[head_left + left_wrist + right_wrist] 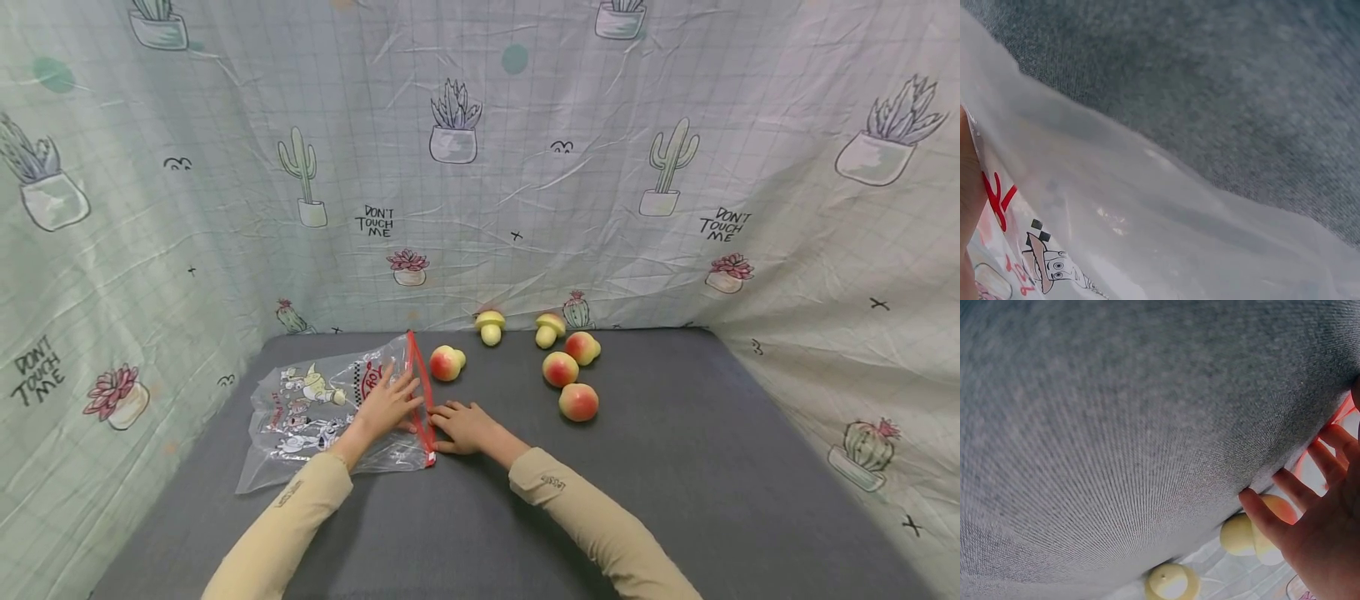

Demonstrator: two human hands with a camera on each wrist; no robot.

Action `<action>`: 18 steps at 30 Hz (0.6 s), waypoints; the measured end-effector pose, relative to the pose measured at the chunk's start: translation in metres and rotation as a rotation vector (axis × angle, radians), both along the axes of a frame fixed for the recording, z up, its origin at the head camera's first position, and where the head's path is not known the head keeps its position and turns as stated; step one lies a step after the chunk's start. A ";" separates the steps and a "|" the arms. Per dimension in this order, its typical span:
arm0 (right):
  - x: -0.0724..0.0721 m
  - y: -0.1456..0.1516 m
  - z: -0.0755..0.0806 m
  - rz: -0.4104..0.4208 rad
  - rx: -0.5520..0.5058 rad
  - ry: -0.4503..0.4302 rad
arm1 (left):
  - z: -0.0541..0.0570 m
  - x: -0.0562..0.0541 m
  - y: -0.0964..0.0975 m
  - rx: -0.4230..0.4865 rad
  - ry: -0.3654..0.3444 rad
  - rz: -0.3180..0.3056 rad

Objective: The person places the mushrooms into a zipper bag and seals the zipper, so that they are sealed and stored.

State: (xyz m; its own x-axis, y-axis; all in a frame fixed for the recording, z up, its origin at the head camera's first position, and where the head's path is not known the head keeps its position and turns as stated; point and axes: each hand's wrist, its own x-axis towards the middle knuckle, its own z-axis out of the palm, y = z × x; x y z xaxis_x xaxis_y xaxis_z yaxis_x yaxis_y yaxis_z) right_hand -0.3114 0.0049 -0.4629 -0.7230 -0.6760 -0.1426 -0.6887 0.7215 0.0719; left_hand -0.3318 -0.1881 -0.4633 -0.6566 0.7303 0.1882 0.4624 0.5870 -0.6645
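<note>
Evidently the work is at the mouth of a clear plastic bag (pixel 322 410), lying flat on the table (pixel 675 467). Left hand (pixel 386 406): fingers spread over the bag beside its red zip strip (pixel 425 383); whether the thumb pinches film, cannot tell. Right hand (pixel 468 429): fingers loosely apart at the strip's outer side, no firm hold visible. Probably best: steady one layer, part the edges gently, avoid creasing. One mushroom-shaped piece (pixel 446 363) sits just right of the bag; five others farther right. Bag's far corner is near the patterned cloth (pixel 510 275); more room on its near side.
</note>
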 end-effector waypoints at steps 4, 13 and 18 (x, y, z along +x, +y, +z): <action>0.000 0.000 0.000 -0.004 0.006 0.008 | -0.003 0.000 -0.002 0.004 0.007 -0.105; 0.001 -0.002 0.000 0.018 0.024 0.050 | -0.004 0.008 -0.010 0.052 0.004 -0.204; 0.003 -0.002 0.001 0.018 0.028 0.053 | 0.001 0.015 -0.013 0.088 -0.051 -0.256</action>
